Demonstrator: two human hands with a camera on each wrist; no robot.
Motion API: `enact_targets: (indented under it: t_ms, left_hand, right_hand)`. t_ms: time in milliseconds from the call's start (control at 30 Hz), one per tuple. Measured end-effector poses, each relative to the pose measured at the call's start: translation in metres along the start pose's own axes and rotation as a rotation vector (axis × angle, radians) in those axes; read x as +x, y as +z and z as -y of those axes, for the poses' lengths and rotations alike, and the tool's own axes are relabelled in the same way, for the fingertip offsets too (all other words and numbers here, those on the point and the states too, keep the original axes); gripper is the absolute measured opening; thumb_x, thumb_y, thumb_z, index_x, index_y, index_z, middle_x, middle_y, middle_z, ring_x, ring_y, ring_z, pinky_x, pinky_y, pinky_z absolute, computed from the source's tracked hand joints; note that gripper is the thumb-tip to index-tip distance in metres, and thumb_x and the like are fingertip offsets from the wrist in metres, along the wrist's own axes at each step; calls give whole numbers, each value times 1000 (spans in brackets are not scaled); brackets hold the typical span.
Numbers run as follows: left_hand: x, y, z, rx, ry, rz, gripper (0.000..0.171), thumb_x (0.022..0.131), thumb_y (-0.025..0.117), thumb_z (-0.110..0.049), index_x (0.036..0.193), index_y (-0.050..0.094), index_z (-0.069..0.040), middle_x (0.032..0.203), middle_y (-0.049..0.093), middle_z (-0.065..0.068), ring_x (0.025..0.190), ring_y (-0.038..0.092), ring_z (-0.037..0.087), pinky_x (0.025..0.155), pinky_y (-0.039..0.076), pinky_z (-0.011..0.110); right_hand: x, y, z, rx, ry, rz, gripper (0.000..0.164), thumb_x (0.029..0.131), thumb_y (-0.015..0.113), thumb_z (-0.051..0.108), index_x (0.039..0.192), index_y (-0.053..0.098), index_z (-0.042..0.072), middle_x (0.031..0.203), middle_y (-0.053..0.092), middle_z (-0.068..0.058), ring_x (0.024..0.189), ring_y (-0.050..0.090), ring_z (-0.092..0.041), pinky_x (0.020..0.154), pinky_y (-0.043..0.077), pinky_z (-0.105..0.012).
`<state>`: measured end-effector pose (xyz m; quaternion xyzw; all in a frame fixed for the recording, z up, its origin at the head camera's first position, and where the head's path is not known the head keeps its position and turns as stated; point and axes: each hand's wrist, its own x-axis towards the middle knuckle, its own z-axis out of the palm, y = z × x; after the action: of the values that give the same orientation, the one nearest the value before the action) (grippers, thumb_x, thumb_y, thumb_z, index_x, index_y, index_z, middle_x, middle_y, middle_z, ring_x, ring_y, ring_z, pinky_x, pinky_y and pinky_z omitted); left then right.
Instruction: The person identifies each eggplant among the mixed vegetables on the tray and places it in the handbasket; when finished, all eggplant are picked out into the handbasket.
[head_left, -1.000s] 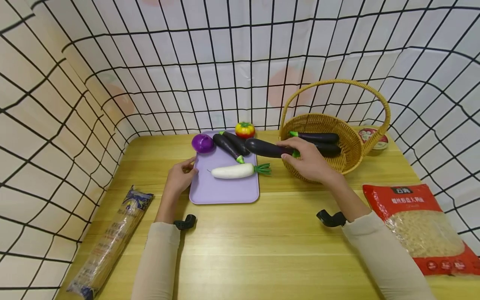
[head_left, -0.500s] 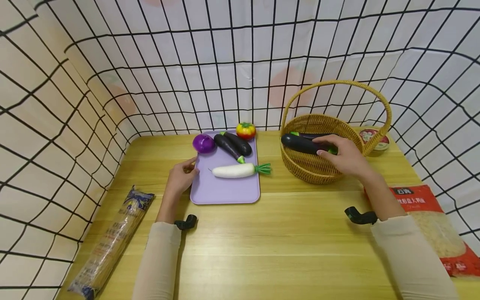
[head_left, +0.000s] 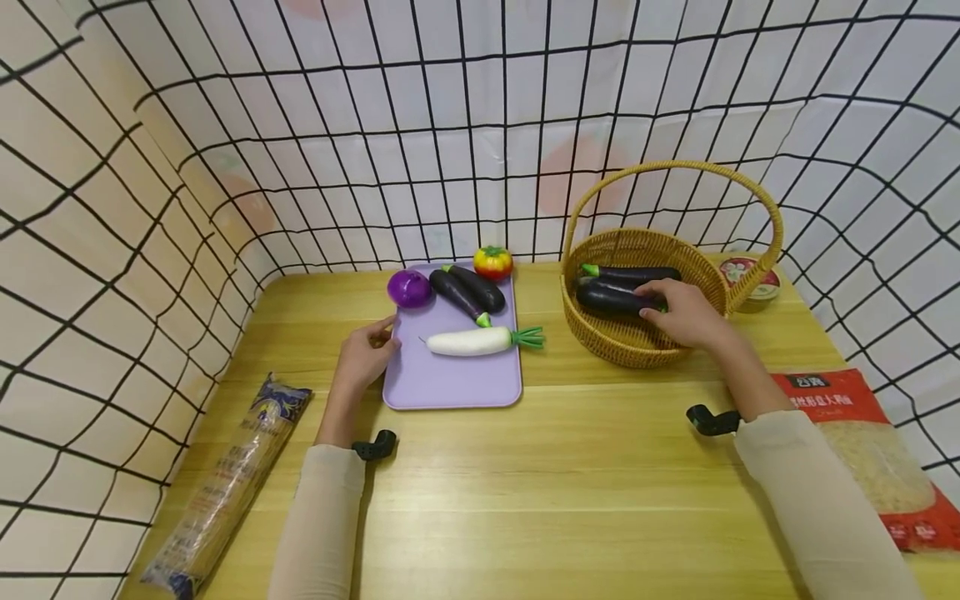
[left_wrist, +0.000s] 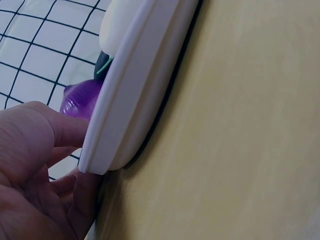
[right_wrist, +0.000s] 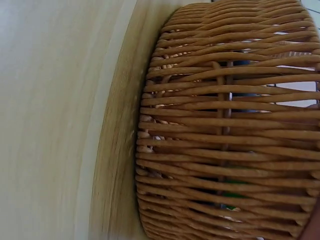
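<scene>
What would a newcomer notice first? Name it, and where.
Probably the tall-handled wicker basket at the back right, with the right hand holding an eggplant inside it. Next, the lilac tray to its left, its edge held by the left hand. On it lies a white radish, leaves jutting past the right edge.

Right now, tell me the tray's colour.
The tray is pale purple; it shows best in the head view.

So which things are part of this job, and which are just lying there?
Probably the job:
left hand, right hand, held eggplant, wicker basket, purple tray, other eggplants

Probably just lying about:
white radish, purple onion, red-yellow vegetable, long noodle packet, red pasta bag, round container
</scene>
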<state>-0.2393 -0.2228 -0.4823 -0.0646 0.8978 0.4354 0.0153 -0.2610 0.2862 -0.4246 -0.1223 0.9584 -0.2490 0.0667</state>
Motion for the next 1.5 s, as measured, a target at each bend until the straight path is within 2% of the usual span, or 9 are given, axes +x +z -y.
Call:
enact_targets:
  t_ms: [133,333,500,667,1000,1167,1300,1500]
  left_hand:
    - [-1,2,1,-6,-1,3,48,93,62,-22,140,53,-28,121,63,12,109,59,29,92,52,42]
    - [-2,2,2,-7,-7,-3,49,92,62,-23,140,53,-28,121,62,13,108,59,29,91,52,42]
    - [-2,1,1,-2,-9,-6,49,93,62,-23,140,53,-28,120,63,12,106,59,29,89,52,41]
    - [-3,0,1,6,-3,1,50,92,63,-22,141,53,-27,119,63,12,105,59,28,88,53,40]
    - [-2,-3,1,14,-14,4,53,90,65,-18,140,53,-29,116,63,11,103,58,26,87,52,38]
    - [-2,-4,0,9,-15,10,54,89,66,-16,140,54,-27,114,64,10,100,59,26,86,52,38]
    - [-3,-4,0,-1,-12,18,53,89,67,-16,140,54,-26,114,63,10,101,59,26,87,52,38]
    - [-3,-4,0,-17,-12,24,54,89,67,-16,140,54,-26,116,62,11,104,58,27,91,52,40]
  right_hand:
    - [6,4,-1,-24,5,0,38,96,58,17,132,56,5,138,50,-26,130,40,-48,104,34,-63]
    - [7,6,2,-24,24,1,39,94,59,13,131,56,2,128,58,-26,115,54,-43,94,44,-58]
    - [5,5,8,9,31,-27,41,95,59,14,133,54,2,129,56,-25,117,52,-41,96,43,-57]
    - [1,3,19,47,3,-80,41,96,60,22,133,55,5,128,56,-22,117,52,-38,96,42,-56]
    - [-3,13,67,240,-63,-164,44,93,61,42,128,58,16,117,64,-8,105,61,-25,90,50,-45]
    - [2,25,94,274,-133,-179,43,92,63,41,127,60,15,117,65,-6,107,60,-24,93,49,-44]
    - [10,37,113,305,-183,-162,40,93,64,39,126,61,16,117,65,-5,106,61,-22,93,50,-43]
    - [28,55,133,404,-177,-79,41,92,65,36,127,60,14,124,63,-8,109,61,-23,96,50,-42]
